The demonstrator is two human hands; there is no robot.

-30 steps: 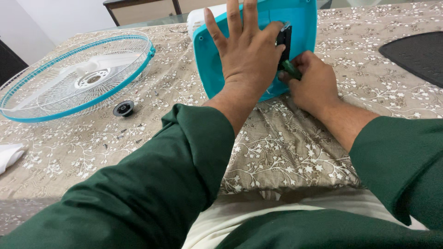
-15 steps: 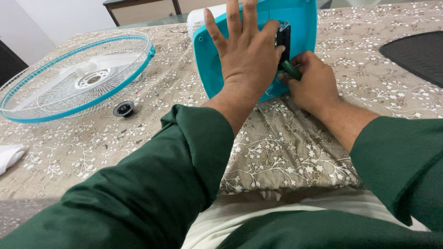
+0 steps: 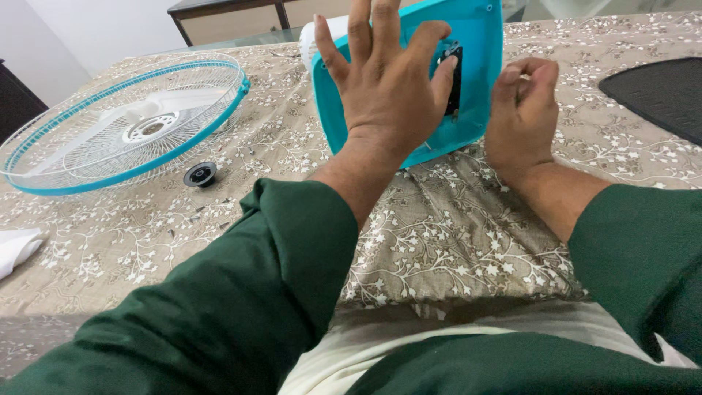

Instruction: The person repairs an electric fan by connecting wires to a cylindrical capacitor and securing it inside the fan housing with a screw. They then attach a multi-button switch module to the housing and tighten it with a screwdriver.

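A teal plastic fan panel (image 3: pixel 479 44) stands tilted on the patterned tablecloth, with a black part (image 3: pixel 455 80) fixed to its face. My left hand (image 3: pixel 387 88) lies flat against the panel, its fingers spread and its thumb tip on the black part. My right hand (image 3: pixel 521 110) hovers just right of that part, curled into a loose fist close to the panel's lower right side. Nothing shows between its fingers; the inside of the fist is hidden. Both arms wear dark green sleeves.
A round teal and white fan grille (image 3: pixel 124 124) with white blades inside lies at the left. A small black round cap (image 3: pixel 199 174) sits just in front of it. A white cloth (image 3: pixel 16 249) lies at the left edge, and a dark mat (image 3: pixel 658 91) at the right.
My right hand has pulled back to the right from the black part and curled up. The green-handled tool it held is no longer visible. My left hand stays pressed on the panel.
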